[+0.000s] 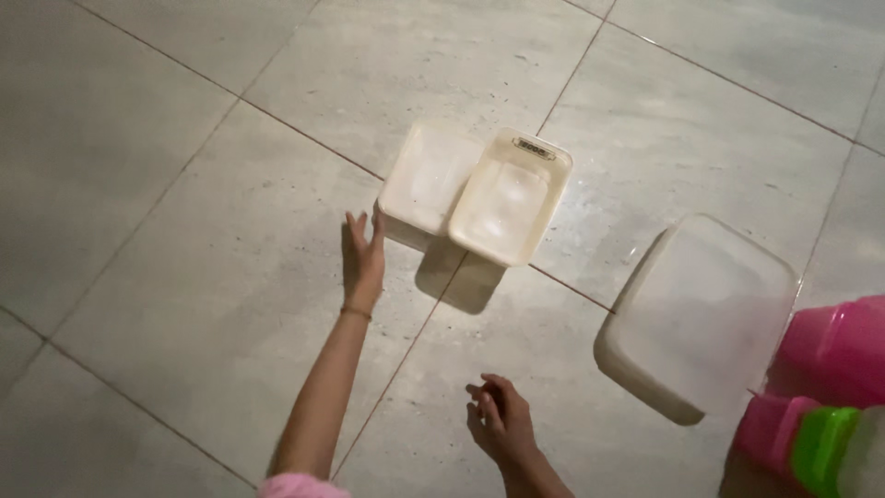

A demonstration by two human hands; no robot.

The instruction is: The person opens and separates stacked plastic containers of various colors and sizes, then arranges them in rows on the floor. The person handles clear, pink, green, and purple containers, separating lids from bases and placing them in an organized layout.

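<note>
Two pale tubs sit on the tiled floor [184, 277], upper centre. The left tub [426, 180] lies flat; the right tub [510, 198] is tilted, its near edge overlapping the left tub's rim and casting a shadow on the tile below.

Left hand [363, 258]: fingers spread open, fingertips at the left tub's near-left corner, touching or just short of it; cannot tell which. Holds nothing. A thin band circles the wrist.

Right hand [500, 420]: low in view, fingers loosely curled, holds nothing, well apart from the tubs. Its forearm is cut off by the bottom edge.

A larger clear tub [701, 314] sits to the right, apart from the pair. Pink and green plastic items [830, 397] at the right edge are cut off and hard to identify.

Open floor lies left of and beyond the tubs.
</note>
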